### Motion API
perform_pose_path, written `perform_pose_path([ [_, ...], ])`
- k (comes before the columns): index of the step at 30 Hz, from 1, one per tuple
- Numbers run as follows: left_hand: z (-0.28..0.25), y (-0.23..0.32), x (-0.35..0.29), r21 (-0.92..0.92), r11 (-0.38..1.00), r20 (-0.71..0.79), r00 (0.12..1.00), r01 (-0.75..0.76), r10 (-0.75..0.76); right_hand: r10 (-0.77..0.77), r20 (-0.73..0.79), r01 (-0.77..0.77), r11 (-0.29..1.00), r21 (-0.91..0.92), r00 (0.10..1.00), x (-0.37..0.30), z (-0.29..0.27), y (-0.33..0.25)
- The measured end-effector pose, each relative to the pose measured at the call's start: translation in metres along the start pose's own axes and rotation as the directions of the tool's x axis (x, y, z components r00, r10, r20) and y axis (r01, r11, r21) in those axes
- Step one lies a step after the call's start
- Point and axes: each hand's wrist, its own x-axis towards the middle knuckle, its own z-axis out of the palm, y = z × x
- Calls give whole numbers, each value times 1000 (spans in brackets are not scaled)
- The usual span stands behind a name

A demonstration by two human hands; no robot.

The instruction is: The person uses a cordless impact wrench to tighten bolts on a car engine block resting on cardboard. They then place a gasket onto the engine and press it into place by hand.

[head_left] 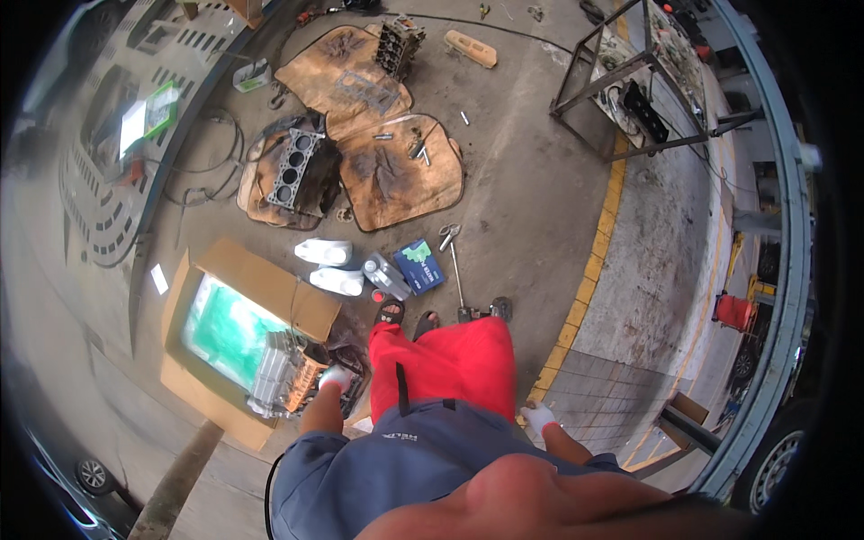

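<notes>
My left hand (337, 376), in a white glove, rests at the near right end of an engine assembly (301, 382) with a silver ribbed part and an orange-brown section. Its fingers are too blurred to show whether they grip. The assembly lies beside an opened cardboard box (250, 279) holding green material under clear plastic (225, 331). Out at my right side hangs my right hand (540, 417), also white-gloved, fingers loosely apart and nothing visible in them. Ahead of my feet are white bottles (324, 252), a grey bottle (385, 274) and a blue box (419, 266).
An engine block (301, 171) stands on stained brown mats (400, 175), with another metal engine part (399, 47) farther off. A long-handled tool (457, 270) lies ahead of my feet. At right are a metal frame stand (585, 108) and a yellow floor line (585, 292).
</notes>
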Motion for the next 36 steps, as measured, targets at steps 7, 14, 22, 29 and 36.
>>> perform_pose_path([
  [7, -168, 211, 26, -113, 963, -360, 914, -244, 189, 43, -26, -39, 986, 161, 999, 39, -78, -77],
  [14, -233, 454, 2, -173, 952, -473, 869, -254, 146, 90, 264, -128, 983, 131, 960, 202, -198, -138],
  [22, -242, 609, 20, -204, 977, -453, 891, -62, -38, -199, -91, 171, 952, -252, 976, 313, -407, -353],
  [29, -278, 712, 70, -387, 908, -510, 858, -161, -65, -411, 86, 413, 911, -14, 908, 363, -502, -576],
  [36, -329, 781, 164, -608, 775, -438, 886, -169, -150, -422, 107, 431, 898, -85, 900, 424, -515, -764],
])
